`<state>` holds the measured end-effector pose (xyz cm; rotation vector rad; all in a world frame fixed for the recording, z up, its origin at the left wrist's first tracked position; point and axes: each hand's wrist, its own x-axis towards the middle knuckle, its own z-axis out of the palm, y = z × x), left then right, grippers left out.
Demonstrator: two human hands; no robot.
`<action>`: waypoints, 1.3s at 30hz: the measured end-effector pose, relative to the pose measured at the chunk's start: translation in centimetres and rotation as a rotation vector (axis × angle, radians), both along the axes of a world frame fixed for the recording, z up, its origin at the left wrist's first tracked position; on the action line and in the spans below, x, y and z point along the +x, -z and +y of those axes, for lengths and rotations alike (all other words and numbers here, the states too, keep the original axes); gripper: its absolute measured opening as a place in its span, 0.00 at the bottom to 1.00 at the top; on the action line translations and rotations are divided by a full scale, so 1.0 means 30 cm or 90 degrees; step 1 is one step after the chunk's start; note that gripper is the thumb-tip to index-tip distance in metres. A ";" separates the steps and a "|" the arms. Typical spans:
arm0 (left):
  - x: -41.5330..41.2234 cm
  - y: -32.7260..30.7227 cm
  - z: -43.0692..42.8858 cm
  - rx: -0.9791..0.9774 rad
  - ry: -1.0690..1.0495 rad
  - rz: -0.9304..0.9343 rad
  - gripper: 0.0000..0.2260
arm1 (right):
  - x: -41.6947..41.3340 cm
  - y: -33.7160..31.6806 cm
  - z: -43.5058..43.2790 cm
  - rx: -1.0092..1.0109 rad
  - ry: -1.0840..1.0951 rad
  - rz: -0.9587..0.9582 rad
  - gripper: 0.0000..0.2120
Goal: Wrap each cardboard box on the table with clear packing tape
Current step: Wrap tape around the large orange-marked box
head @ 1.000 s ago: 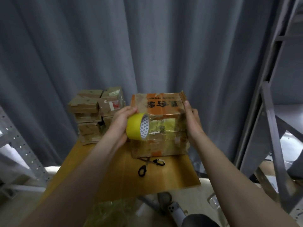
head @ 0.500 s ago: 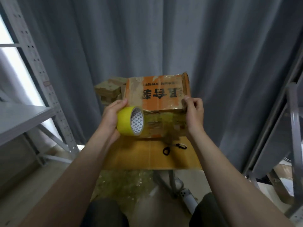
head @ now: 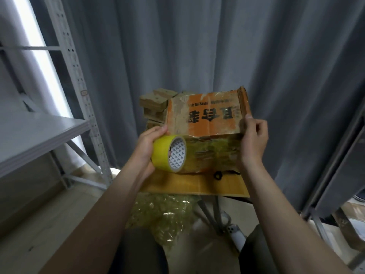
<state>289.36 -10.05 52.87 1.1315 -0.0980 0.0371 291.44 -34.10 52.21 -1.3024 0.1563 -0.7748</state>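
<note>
We are gripping the tape roll (head: pixel 169 153) in our left hand (head: pixel 145 145) against the cardboard box (head: pixel 207 123); our right hand (head: pixel 253 139) is clasping its end, steadying it for wrapping.

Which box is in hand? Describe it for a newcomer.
Start at the wooden table before the grey curtain. There, the right hand grips one cardboard box. Unlike the plain brown stacked boxes behind, its face is orange with large black characters.

Scissors (head: pixel 215 175) — mostly hidden behind the cardboard box (head: pixel 207 119).
</note>
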 end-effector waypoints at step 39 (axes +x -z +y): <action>-0.077 0.139 -0.005 0.133 0.012 0.189 0.10 | -0.081 0.464 -0.049 -0.249 -0.162 0.111 0.34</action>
